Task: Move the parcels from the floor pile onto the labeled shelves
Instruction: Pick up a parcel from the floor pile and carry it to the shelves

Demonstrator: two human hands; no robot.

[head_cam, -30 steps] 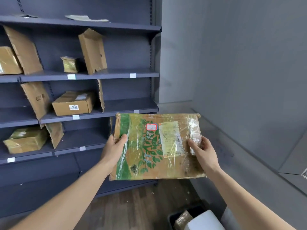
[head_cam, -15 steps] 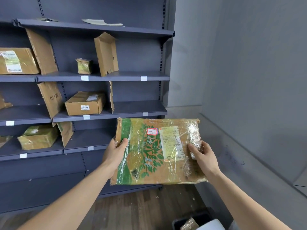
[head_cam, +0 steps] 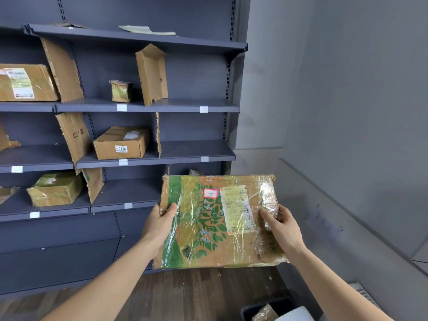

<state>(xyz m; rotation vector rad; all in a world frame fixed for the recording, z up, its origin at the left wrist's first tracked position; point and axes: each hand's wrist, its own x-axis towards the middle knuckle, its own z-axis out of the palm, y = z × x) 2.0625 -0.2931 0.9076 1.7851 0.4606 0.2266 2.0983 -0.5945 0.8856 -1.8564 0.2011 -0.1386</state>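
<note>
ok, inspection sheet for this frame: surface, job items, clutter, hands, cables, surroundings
Surface: dark grey shelf unit, white label tags on the front edges; the bay right of the divider on the middle shelf shows nothing on it.
Job's things: flat wrapped parcel with green leaf print, red-bordered tag and shipping label, held in front of the lower shelves. Box marked 0448 on the middle shelf.
Clutter: torn cardboard dividers standing between bays.
Grips: left hand holds the parcel's left edge; right hand holds its right edge.
Cables: nothing seen.
Surroundings: grey wall on the right, wood floor, dark bin at the bottom edge.
</note>
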